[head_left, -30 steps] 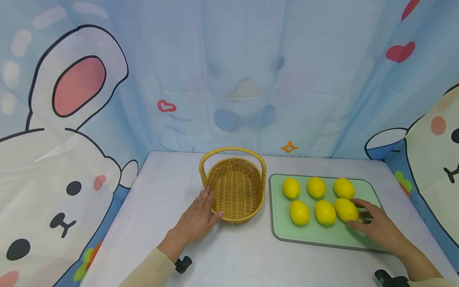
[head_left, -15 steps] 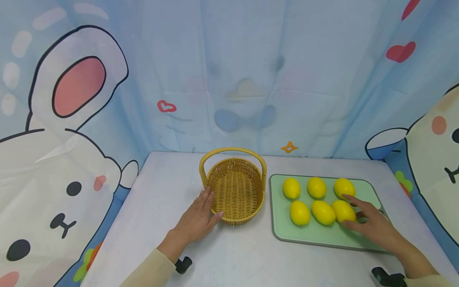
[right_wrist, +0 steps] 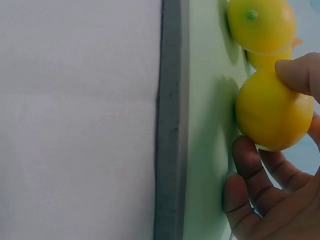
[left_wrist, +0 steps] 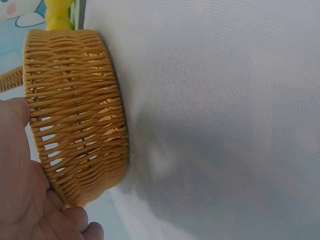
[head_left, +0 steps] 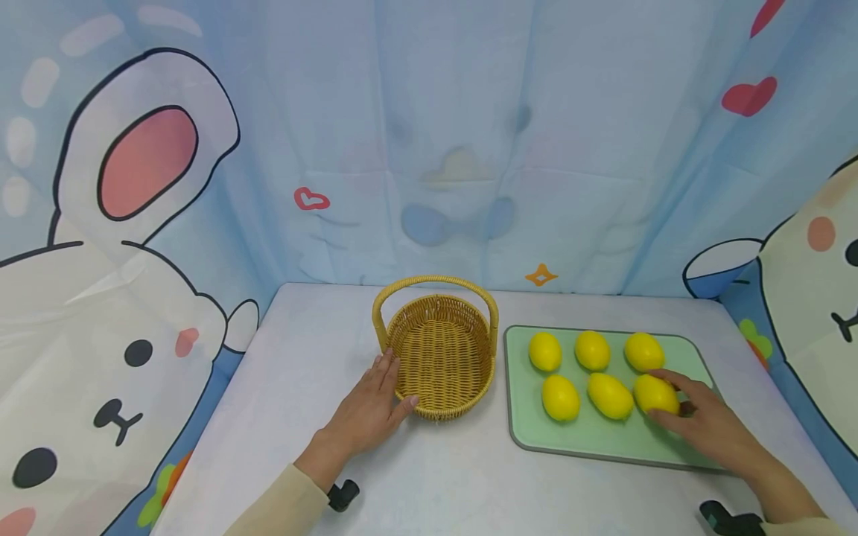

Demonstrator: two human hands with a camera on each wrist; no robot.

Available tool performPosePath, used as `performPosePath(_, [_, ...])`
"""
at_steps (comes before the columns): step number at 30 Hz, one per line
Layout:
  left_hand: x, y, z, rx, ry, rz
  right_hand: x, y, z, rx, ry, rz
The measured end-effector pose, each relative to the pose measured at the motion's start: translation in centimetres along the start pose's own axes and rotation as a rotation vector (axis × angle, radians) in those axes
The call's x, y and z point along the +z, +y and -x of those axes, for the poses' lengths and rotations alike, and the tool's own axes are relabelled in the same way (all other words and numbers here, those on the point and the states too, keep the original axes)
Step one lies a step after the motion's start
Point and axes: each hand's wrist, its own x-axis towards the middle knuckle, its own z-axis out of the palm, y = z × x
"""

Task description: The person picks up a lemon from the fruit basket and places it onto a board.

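Note:
My right hand point(head_left: 704, 420) has its thumb and fingers around a yellow lemon point(head_left: 656, 394), the right one of the front row on a green tray point(head_left: 570, 438). In the right wrist view the thumb lies on top of this lemon point(right_wrist: 272, 112), with fingertips beneath it. Beside it are the middle front lemon point(head_left: 610, 396) and the left front lemon point(head_left: 560, 397). My left hand point(head_left: 369, 406) rests against the left side of a round wicker basket point(head_left: 442, 357), fingers mostly straight. In the left wrist view its thumb touches the rim of the basket point(left_wrist: 75, 110); nothing lies inside.
Three more lemons form the back row: left point(head_left: 545, 351), middle point(head_left: 593, 351) and right point(head_left: 644, 352). The basket's tall handle point(head_left: 436, 279) arches over its back. A pale cloth point(head_left: 462, 476) covers the table, and a printed curtain point(head_left: 456, 149) hangs behind.
My right hand first moves slightly left with the right front lemon, then back right. The middle front lemon has turned and now lies apart from it. The left hand stays put.

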Motion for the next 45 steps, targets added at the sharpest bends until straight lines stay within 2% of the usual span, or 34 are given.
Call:
performPosePath(10, [0.1,0.0,0.0,-0.002,-0.011,-0.004,-0.4,-0.2,-0.1,0.023,-0.013,0.003])
performPosePath(34, [-0.1,0.1,0.0,-0.004,-0.004,-0.003,0.1,0.1,-0.4,0.023,0.003,-0.005])
performPosePath(36, [0.0,0.1,0.0,-0.004,-0.003,-0.003,0.2,0.0,-0.4,0.008,0.007,-0.006])
performPosePath(41, [0.1,0.0,0.0,-0.003,-0.002,-0.003,0.5,-0.1,-0.3,-0.092,0.024,-0.007])
performPosePath(43, [0.0,0.0,0.0,-0.005,-0.004,-0.008,0.7,-0.1,-0.3,-0.107,0.023,0.008])
performPosePath(45, [0.1,0.0,0.0,-0.005,-0.005,-0.012,0.7,0.1,-0.5,-0.086,0.016,0.025])
